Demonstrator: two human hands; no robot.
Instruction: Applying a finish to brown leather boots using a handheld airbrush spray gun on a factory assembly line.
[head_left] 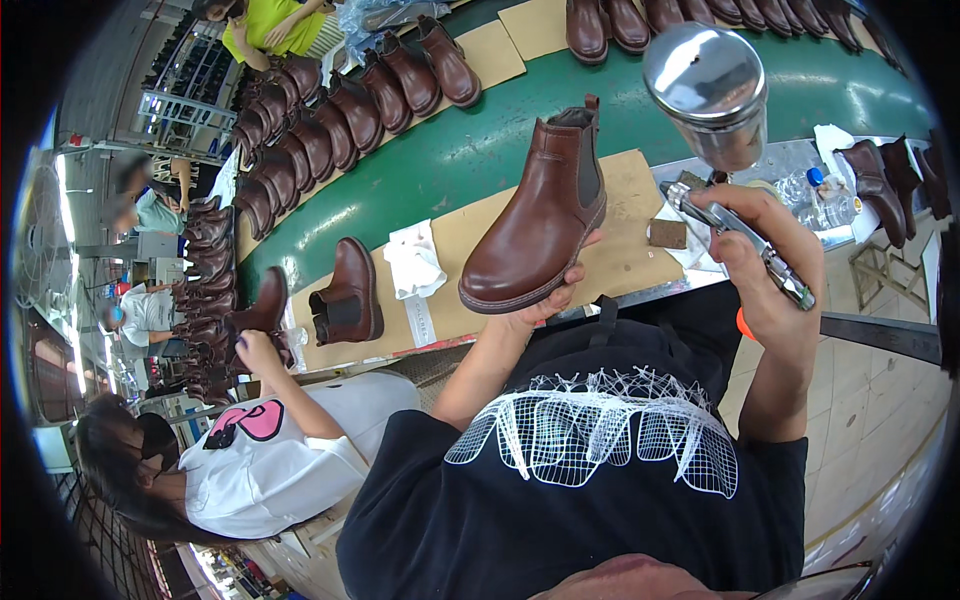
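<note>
My left hand [556, 298] grips a brown leather Chelsea boot [535, 215] from beneath its sole. The boot is upright above the bench, its toe toward the lower left and its dark elastic side panel facing right. To its right, my right hand [775, 265] is closed around a metal spray gun [750, 235]. A shiny silver cup [708, 88] tops the gun, tilted near the boot's heel side. Whether a finger presses the trigger, I cannot tell.
Brown cardboard [440, 290] covers the bench front, with a white cloth [415, 258] and a small brown block [668, 234] on it. Rows of boots [330, 125] line the green surface [480, 150]. A plastic bottle [828, 200] lies right. At left, a co-worker's hand [262, 355] touches another boot.
</note>
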